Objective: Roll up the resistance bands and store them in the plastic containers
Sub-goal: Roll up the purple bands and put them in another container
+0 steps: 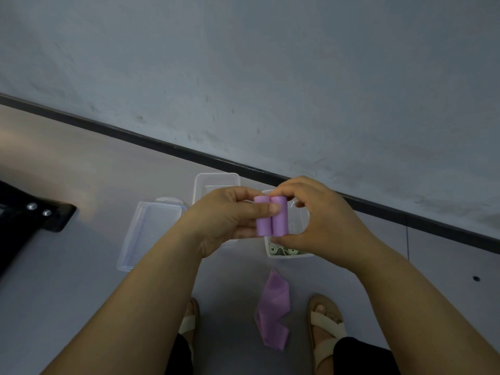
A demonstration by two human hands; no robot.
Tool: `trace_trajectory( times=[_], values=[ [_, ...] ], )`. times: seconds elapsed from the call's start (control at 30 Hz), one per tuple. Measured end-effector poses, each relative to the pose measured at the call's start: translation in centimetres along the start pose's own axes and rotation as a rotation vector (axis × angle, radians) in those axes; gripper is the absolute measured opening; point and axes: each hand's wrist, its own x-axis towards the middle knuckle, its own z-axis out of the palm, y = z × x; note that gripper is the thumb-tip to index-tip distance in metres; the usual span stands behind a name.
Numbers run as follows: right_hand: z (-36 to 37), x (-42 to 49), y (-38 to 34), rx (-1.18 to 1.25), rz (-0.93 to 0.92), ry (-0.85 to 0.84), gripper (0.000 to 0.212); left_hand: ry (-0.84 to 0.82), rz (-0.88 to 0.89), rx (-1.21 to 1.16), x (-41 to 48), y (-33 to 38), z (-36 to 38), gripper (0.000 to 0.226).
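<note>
Nearest the person, below the grip and between the sandals [327,326], a loose purple band [273,309] lies crumpled and unrolled on the floor, so at least one band is left to do. Above it, both hands are closed on a pair of purple rolls [271,216] held side by side. The left hand [224,215] clamps them with its thumb across the front and its fingers behind. The right hand [319,212] pinches the right-hand roll from end to end, fingers on top and thumb underneath. Whether these are two bands or one band wound from both ends cannot be told. Directly under the grip sits an open box [289,256] with a few pale green rolls [273,249] already inside, so part of the job looks done. The purple rolls seem finished and only need lowering into a box. Just behind the left hand stands a second clear box [216,180]; what it holds is hidden. A lid [151,231] lies left of the grip, so closing up is probably still to come.
</note>
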Motion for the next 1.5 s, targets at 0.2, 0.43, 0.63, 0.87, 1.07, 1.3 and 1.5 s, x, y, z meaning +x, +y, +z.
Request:
trace_trajectory(
  times=[0.2, 0.43, 0.63, 0.87, 1.07, 1.3, 1.5],
  values=[
    [0.5, 0.1, -0.2, -0.014, 0.008, -0.015, 0.057, 0.117, 0.029, 0.097, 0.2, 0.0, 0.4, 0.023],
    [0.1, 0.0, -0.7, -0.013, 0.061, -0.029, 0.054, 0.1, 0.012, 0.1, 0.1, 0.0, 0.2, 0.02],
    [0.0, 0.2, -1.2, 0.264, 0.26, -0.084, 0.081, 0.112, 0.046, 0.009, 0.2, -0.1, -0.1, 0.017],
    [0.0, 0.5, -1.5, 0.701, 0.577, -0.013, 0.033, 0.129, 0.119, -0.229, 0.6, 0.0, 0.0, 0.024],
    [0.4, 0.8, -1.6, 0.87, 0.624, 0.092, 0.028, 0.089, 0.152, -0.32, 0.8, -0.1, 0.3, 0.043],
    [-0.1, 0.6, -1.0, 0.764, 0.547, 0.163, 0.012, 0.095, 0.117, -0.045, 0.5, -0.3, 0.3, 0.031],
    [-0.3, 0.5, -0.9, 0.703, 0.492, 0.118, 0.007, 0.165, 0.15, 0.121, 0.5, -0.2, 0.0, 0.018]
  ],
)
